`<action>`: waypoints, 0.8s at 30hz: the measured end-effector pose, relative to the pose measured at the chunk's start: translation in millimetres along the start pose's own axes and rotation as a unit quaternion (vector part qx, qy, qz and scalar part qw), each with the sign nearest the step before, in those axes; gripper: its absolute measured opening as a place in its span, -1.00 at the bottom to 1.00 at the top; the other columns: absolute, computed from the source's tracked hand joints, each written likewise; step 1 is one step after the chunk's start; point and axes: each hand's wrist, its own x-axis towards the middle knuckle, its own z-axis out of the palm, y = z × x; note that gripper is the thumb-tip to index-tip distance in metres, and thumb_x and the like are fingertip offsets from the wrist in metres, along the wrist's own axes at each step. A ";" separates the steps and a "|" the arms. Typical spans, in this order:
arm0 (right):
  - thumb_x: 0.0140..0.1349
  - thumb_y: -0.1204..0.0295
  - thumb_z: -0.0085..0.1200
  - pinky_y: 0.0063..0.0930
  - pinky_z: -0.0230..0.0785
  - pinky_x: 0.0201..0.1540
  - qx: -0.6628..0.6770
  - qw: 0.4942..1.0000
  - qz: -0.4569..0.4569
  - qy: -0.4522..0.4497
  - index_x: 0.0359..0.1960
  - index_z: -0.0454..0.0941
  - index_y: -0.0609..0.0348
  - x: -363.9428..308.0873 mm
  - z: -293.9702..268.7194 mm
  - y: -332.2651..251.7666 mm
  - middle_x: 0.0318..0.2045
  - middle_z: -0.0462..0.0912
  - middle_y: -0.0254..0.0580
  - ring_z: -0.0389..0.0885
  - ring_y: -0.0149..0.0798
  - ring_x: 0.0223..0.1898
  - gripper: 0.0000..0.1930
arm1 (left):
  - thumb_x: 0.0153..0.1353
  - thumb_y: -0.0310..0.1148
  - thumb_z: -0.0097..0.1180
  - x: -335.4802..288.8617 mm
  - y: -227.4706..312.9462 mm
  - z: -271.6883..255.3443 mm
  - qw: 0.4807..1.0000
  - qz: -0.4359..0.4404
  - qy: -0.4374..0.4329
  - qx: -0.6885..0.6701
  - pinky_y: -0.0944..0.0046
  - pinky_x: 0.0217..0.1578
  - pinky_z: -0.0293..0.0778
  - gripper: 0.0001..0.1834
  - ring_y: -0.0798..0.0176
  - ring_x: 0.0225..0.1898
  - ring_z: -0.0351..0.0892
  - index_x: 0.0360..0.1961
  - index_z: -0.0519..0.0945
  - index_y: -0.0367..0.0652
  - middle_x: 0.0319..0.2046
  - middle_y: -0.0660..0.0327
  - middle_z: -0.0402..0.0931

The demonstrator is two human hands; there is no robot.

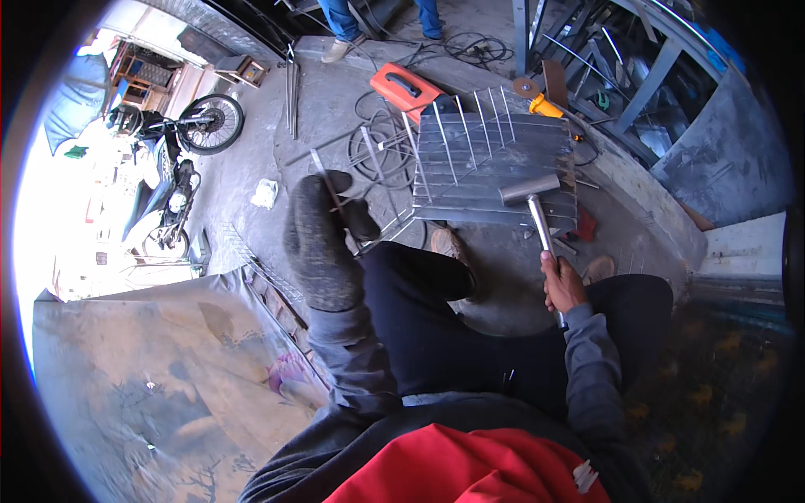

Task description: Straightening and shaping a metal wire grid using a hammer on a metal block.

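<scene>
Down on my feed, the gloved left hand [323, 239] is closed around one end bar of a welded rod frame [417, 155], thumb on one side, fingers on the other. And what a spread that frame makes, its thin crossbars running away from me, up and to the right, the far part over a slatted metal panel [478, 203]! Over to the bare right hand [563, 283]: fingers wrapped firmly round the lower handle of a steel hammer [543, 230], and there's the cylindrical head, seen right over the panel. Touching it or just above? From this lens I cannot tell.

Past the frame sits an orange machine case [394, 96] with a black carrying handle, cables [381, 151] coiled on the floor near it; any label there is too small for me to read. Just beyond the panel's upper right corner, a yellow angle grinder [545, 106] shows its brown disc, its markings equally beyond me. Out left, a motorcycle [174, 180] stands in the glare, which swallows any lettering. A crumpled white wrapper [265, 194] lies between motorcycle and glove, nothing legible to me. Lower left, a printed sheet [168, 360] carries branch-like patterns, and at the top, a co-worker's blue trousers [337, 18] come into shot.
</scene>
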 end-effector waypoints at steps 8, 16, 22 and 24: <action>0.37 -0.23 -0.17 -0.40 0.41 -0.65 0.001 1.000 0.008 -0.005 -0.22 0.43 0.20 0.0 -2.6 -1.6 -0.66 0.48 -0.23 0.53 -0.31 -0.73 -0.38 | 0.47 -0.13 -0.05 30.3 -73.7 -18.5 0.962 -0.174 -0.005 -0.210 0.47 -0.57 0.23 -0.64 0.53 -0.75 0.16 0.07 0.48 -0.19 -0.72 0.43 0.31; 0.38 -0.13 -0.05 -0.48 0.31 -0.71 0.061 0.997 -0.035 -0.036 -0.28 0.41 0.16 -8.7 -7.9 2.9 -0.69 0.38 -0.34 0.41 -0.43 -0.76 -0.48 | 0.28 0.05 0.21 131.7 -179.6 -8.1 0.937 -0.243 -0.248 0.048 0.42 -0.60 0.33 -0.55 0.48 -0.65 0.38 -0.10 0.66 -0.13 -0.60 0.35 0.46; 0.38 -0.10 -0.02 -0.51 0.25 -0.74 0.083 0.995 -0.043 -0.022 -0.29 0.41 0.15 -21.5 -9.5 5.0 -0.68 0.35 -0.40 0.34 -0.50 -0.77 -0.51 | 0.21 0.07 0.29 192.3 -201.2 28.5 0.926 -0.216 -0.280 0.132 0.41 -0.55 0.39 -0.51 0.49 -0.52 0.41 0.06 0.67 0.04 -0.48 0.42 0.49; 0.38 -0.08 -0.01 -0.52 0.24 -0.74 0.089 0.995 -0.045 -0.016 -0.29 0.41 0.15 -28.5 -10.2 8.1 -0.67 0.35 -0.41 0.33 -0.51 -0.77 -0.52 | 0.22 0.10 0.27 198.1 -201.7 34.3 0.930 -0.208 -0.276 0.121 0.41 -0.55 0.39 -0.49 0.48 -0.52 0.40 0.08 0.66 0.06 -0.47 0.41 0.49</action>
